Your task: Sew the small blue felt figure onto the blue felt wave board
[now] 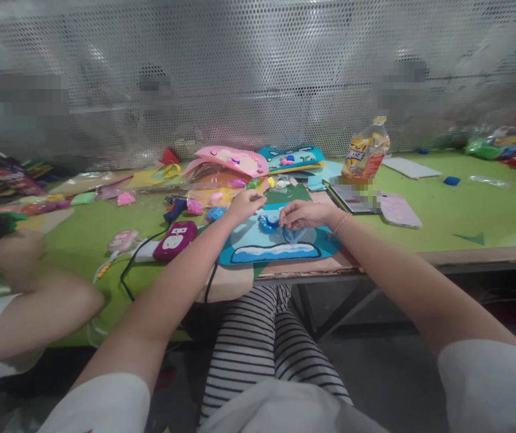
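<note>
A blue foam-like board [330,245] lies at the table edge in front of me, with a white-and-blue cloud shape [276,252] outlined in dark along its near side. My left hand [245,206] hovers over the board's far left part, fingertips drawn together; anything between them is too small to make out. Over the middle of the board, my right hand [304,214] is pinched, its fingertips beside a blue clay-like lump [267,224]. What the pinch holds is hidden. Under the right hand rests a bluish see-through piece [294,236], perhaps plastic wrap.
Pink [231,159] and blue decorated boards [291,159] stand behind. At right are a snack-filled bottle [366,150], a tablet-like device [350,197] and a pink phone [400,210]. Left lie a maroon case [175,240], a glue gun [175,208] and cables. Another person's hand [14,252] works far left.
</note>
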Available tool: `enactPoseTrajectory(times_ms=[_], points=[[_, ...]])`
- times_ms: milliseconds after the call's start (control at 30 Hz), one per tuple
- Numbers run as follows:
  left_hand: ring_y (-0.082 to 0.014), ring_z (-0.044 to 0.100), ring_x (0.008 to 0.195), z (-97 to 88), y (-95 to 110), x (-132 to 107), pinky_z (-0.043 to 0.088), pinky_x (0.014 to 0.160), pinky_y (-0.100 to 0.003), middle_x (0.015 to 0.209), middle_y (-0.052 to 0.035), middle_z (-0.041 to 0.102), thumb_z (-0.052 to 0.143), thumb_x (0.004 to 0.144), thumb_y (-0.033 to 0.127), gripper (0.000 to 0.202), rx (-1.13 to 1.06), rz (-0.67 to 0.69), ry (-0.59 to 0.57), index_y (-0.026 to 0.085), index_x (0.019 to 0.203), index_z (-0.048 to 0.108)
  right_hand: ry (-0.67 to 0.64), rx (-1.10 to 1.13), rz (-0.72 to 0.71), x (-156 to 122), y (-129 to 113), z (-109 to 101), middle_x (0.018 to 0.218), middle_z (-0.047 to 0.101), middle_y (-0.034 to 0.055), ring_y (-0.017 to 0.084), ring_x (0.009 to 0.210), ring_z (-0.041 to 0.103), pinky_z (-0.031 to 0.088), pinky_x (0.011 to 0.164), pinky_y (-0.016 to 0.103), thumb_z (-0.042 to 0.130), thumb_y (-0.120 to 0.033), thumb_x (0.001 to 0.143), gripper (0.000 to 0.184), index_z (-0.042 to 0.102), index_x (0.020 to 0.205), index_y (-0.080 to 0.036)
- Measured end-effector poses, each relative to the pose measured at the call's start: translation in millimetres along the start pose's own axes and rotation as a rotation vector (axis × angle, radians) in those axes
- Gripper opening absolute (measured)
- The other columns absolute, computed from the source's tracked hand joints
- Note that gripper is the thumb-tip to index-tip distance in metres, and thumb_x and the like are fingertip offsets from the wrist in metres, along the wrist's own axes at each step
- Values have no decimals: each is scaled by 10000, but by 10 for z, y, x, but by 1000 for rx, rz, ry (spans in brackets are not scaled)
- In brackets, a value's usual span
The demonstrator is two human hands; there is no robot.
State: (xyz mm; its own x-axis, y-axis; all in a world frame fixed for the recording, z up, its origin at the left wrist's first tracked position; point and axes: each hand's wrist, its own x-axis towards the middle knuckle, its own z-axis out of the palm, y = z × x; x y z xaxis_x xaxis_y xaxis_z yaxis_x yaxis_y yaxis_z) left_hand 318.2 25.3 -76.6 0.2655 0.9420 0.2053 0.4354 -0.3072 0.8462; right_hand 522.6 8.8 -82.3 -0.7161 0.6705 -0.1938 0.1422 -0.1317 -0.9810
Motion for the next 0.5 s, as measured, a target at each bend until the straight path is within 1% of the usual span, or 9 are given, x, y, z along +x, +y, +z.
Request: enactPoseTrajectory(times_ms=[133,333,500], points=[[-97,572,637,-8,4,3,429,567,-178,714,-22,631,555,771,238,101,-2,17,-13,151,756,603,-24,29,-30,-13,-6,-2,598,634,4,52,517,566,471,507,148,753,-182,632,148,669,715,-95],[-91,557,612,-20,29,-4,425,556,-181,696,-19,620,548,780,224,96,-6,11,-26,146,754,597,-134,27,-29,-28,-1,-11,575,633,0,53,490,563,465,465,146,746,-204,655,156,662,720,-91],[-94,550,608,-16,42,-18,432,548,-192,695,-19,612,544,786,222,101,-24,12,-38,145,739,589,-157,57,-42,-38,2,-15,579,633,-3,52,507,573,458,458,132,755,-196,653,158,658,718,-90]])
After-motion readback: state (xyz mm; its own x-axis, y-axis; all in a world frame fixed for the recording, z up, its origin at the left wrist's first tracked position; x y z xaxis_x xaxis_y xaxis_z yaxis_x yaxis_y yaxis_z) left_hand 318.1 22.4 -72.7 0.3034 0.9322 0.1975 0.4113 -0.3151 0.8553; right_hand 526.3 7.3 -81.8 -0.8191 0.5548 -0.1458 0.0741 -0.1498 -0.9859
